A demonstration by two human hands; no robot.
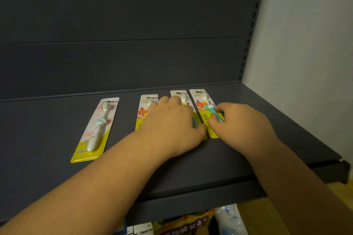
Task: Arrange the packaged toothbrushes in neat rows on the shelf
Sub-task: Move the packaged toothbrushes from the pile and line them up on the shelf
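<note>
Four packaged toothbrushes lie flat on the dark grey shelf [47, 139]. The leftmost package [96, 129] lies tilted, apart from the others, with a white brush in it. My left hand [172, 126] lies over the second package [142, 115] and the third package [180, 95]. Its fingers curl down on the third and its thumb is at that package's right edge, so most of the third is hidden. My right hand [242, 126] pinches the teal brush blister of the rightmost package [201, 101], which lies close beside the third.
The shelf's back panel [124, 63] rises just behind the packages. A slotted upright [250, 34] and a white wall [305, 53] stand at the right. Below the shelf's front edge [191, 202], colourful packets [183, 223] and a white tube [229, 219] sit on a lower level.
</note>
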